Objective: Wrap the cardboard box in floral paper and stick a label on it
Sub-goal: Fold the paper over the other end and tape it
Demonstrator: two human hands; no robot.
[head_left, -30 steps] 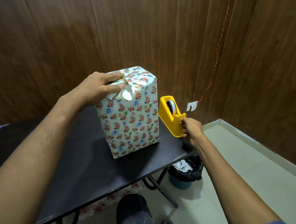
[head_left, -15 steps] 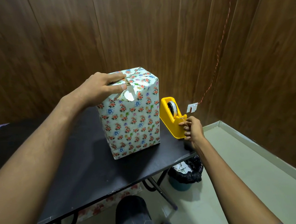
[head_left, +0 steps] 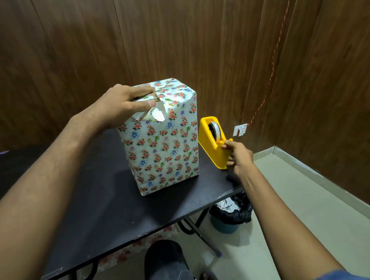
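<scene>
Head view: a tall cardboard box wrapped in white paper printed with small red, blue and green flowers (head_left: 165, 145) stands upright at the centre of the frame on a black flat-topped desk (head_left: 93, 212). The left hand (head_left: 121, 104) lies on the box's top near corner, fingers laid fairly straight over the folded paper, pressing the flaps down; a loose white paper flap (head_left: 158, 115) curls out just below the fingertips. Right of the box, just beside it and near the desk's right edge, sits a yellow plastic tape dispenser (head_left: 212, 144) holding a roll of clear tape. The right hand (head_left: 238, 158) is at the dispenser's near end, fingers curled and pinching at the cutter, where the tape end is too small to make out. No readable writing shows on the box or the dispenser.

The desk's bare black surface stretches from the box toward the lower left of the frame. Below its right edge a blue bin lined with a black bag (head_left: 230, 215) stands on the pale floor, and brown wood-panelled walls close in behind the desk and along the right.
</scene>
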